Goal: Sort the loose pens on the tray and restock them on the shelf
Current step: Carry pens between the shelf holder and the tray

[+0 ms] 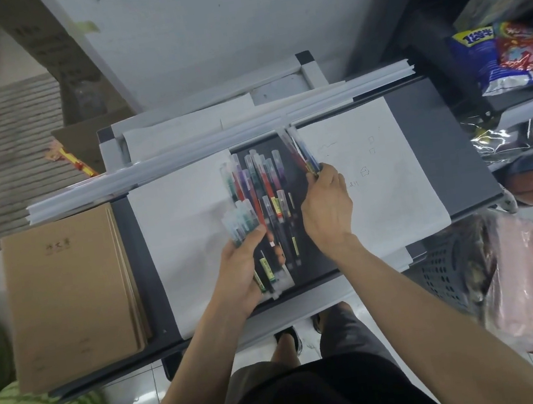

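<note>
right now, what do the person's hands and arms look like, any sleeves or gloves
The left hand and right hand are bare: no gloves, rings or watch show. The forearms are uncovered as well, no sleeve in view.

"1" on blue snack pkt (pixel 472 42)

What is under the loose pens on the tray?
The loose pens lie on the dark tray, bare between two white paper sheets. Whatever is beneath the sheets is covered.
</note>
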`<state>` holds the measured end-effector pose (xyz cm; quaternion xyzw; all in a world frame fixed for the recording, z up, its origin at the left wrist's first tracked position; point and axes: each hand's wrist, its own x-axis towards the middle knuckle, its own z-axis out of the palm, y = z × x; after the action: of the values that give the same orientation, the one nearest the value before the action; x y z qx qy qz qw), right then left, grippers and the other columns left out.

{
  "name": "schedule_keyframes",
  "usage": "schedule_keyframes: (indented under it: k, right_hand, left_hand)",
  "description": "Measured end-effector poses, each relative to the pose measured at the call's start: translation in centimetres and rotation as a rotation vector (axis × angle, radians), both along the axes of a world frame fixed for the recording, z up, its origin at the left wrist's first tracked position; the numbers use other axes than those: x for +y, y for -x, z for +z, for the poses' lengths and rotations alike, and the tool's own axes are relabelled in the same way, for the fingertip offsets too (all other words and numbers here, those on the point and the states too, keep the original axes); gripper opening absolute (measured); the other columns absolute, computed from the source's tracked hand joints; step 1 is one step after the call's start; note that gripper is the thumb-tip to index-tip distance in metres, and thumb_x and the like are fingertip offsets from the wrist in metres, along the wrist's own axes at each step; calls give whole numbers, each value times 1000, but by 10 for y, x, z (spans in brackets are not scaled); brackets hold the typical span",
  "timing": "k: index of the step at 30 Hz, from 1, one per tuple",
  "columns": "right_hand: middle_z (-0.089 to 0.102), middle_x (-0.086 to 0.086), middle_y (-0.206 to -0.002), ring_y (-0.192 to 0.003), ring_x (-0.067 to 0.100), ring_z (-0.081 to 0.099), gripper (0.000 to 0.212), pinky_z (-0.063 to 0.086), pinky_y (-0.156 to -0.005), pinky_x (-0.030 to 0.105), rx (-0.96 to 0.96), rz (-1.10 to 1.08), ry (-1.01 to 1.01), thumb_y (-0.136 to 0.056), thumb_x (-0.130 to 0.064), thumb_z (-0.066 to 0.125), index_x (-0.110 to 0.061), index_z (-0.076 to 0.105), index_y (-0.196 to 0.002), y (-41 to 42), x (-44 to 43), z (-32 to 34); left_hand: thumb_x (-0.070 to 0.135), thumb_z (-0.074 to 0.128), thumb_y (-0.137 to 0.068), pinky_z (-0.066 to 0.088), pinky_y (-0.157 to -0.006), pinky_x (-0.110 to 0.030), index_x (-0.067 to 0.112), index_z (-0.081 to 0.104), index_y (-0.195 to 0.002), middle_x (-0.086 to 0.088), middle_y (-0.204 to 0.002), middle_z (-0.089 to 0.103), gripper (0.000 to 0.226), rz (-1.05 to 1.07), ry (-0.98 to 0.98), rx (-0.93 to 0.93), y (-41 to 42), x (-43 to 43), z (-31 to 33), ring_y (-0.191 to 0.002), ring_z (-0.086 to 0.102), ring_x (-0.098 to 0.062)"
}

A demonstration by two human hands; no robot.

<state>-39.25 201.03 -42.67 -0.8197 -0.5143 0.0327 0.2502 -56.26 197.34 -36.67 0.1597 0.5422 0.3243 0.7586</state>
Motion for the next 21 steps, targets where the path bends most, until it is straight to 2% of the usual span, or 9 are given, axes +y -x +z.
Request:
schedule_keyframes:
  k: [5,7,10,11,13,14,16,19,21]
  right_hand:
    - [64,3,-92,-72,21,63,27,48,-66,30,374,-78,50,-111,-24,41,-6,48,-130,-5,-5,33]
    - [62,-4,-88,-71,13,61,25,50,-67,28,501,-106,2,-111,-26,39,-9,48,-128,-9,-6,46]
    - [62,-8,-82,-70,4,59,19,45,-65,15,694,-127,-96,-111,-25,41,-13,55,-116,-15,-6,55]
    - [63,-8,-82,-70,3,58,17,46,-67,16,747,-116,-123,-110,-24,43,-14,57,-110,-18,-6,57]
    - [64,-8,-81,-72,9,58,17,52,-74,29,820,-85,-145,-107,-21,47,-17,60,-97,-24,-5,59]
    - [64,-9,-79,-72,12,57,17,52,-73,36,845,-74,-139,-105,-20,48,-19,60,-93,-27,-5,58]
    - [61,-11,-75,-69,13,54,17,49,-68,39,892,-48,-113,-103,-19,50,-21,60,-89,-31,-6,59]
    - [59,-3,-73,-66,15,48,18,41,-64,38,936,9,-66,-101,-20,50,-21,57,-85,-37,-6,60]
    - [59,4,-74,-66,16,47,18,41,-63,39,938,42,-59,-102,-22,50,-23,58,-85,-40,-3,64]
  left_hand:
    - [15,63,-103,55,-53,-36,2,61,-109,-16,-86,57,15,-22,-80,2,-3,5,4,-65,58,-29]
    - [15,63,-103,56,-57,-36,2,61,-109,-13,-85,59,15,-35,-104,4,-7,11,5,-66,58,-28]
    - [14,64,-102,56,-60,-38,1,62,-109,-13,-86,61,15,-63,-124,14,-20,27,7,-64,58,-26]
    - [13,65,-102,56,-60,-38,1,63,-109,-13,-86,62,15,-69,-133,17,-26,34,10,-63,58,-25]
    - [13,65,-101,55,-61,-39,-2,64,-112,-11,-90,69,18,-85,-175,38,-40,50,15,-59,58,-23]
    - [15,65,-102,55,-62,-40,-3,63,-116,-8,-96,73,23,-100,-211,60,-46,58,18,-59,58,-23]
    - [20,67,-102,53,-64,-41,0,67,-122,-3,-102,76,28,-137,-306,106,-59,75,24,-60,55,-24]
    - [20,69,-100,45,-67,-48,15,75,-99,-8,-78,70,8,-133,-435,154,-79,97,36,-59,54,-29]
    - [16,66,-101,44,-66,-50,8,67,-100,-4,-69,65,8,-135,-477,170,-90,106,43,-57,54,-28]
